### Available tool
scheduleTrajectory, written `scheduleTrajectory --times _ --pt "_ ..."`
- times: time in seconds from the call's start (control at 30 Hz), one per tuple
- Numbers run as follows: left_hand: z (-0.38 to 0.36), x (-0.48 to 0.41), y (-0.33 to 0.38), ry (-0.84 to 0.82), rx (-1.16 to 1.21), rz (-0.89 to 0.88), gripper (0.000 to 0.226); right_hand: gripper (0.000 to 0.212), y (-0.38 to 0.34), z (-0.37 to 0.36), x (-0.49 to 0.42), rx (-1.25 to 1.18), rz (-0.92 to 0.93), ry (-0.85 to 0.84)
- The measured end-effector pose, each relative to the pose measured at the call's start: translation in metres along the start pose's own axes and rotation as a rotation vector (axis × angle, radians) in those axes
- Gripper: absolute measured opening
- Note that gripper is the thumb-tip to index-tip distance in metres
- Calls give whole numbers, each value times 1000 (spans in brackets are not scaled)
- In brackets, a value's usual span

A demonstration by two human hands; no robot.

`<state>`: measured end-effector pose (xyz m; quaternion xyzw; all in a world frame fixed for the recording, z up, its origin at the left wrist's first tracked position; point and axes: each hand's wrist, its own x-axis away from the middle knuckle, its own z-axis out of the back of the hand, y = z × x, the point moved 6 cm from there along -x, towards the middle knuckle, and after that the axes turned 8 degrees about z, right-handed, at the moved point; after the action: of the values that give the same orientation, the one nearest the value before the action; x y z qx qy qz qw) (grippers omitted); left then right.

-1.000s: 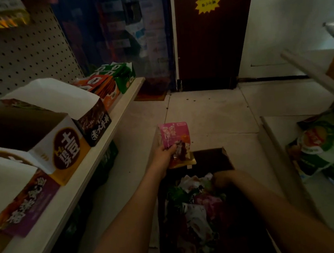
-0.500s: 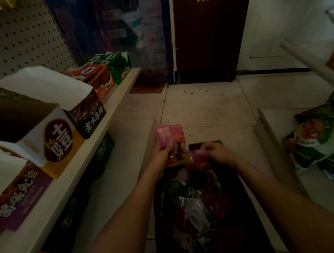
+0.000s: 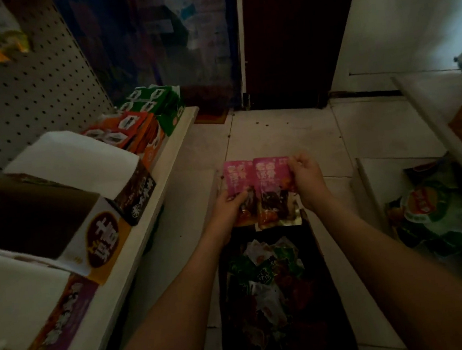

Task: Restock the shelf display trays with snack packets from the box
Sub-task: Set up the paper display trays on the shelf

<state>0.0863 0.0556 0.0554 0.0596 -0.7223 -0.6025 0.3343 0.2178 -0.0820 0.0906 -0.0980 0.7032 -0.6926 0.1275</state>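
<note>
My left hand (image 3: 232, 207) grips a pink snack packet (image 3: 237, 178) by its lower half. Right beside it my right hand (image 3: 307, 178) pinches a second pink packet (image 3: 270, 182) at its upper right corner, so the two packets sit side by side above the far end of the dark box (image 3: 335, 306) on the floor. The box holds several mixed snack packets (image 3: 266, 279). On the white shelf (image 3: 151, 240) at left stand open display trays: a yellow-and-brown one (image 3: 100, 240), a dark one (image 3: 138, 196), a purple one (image 3: 65, 315).
Orange packets (image 3: 134, 131) and green packets (image 3: 156, 102) fill trays further along the shelf, in front of a pegboard (image 3: 30, 96). A second low shelf at right carries large green bags (image 3: 432, 205). Tiled floor (image 3: 283, 138) and a dark door (image 3: 292, 40) lie ahead.
My right hand came up out of the box with a second pink packet and brought it next to the one in my left hand. The view tilted slightly.
</note>
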Motion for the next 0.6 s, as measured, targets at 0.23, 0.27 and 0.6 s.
scheduleTrajectory --times 0.23,0.27,0.6 --pt "-17 70 100 -139 57 80 16 23 -86 -20 4 -11 -204 9" --pt "-19 79 111 -141 39 83 24 25 -97 -20 6 -14 -221 11" --pt "-14 236 282 -32 15 123 39 49 -321 -23 92 -65 -338 -426"
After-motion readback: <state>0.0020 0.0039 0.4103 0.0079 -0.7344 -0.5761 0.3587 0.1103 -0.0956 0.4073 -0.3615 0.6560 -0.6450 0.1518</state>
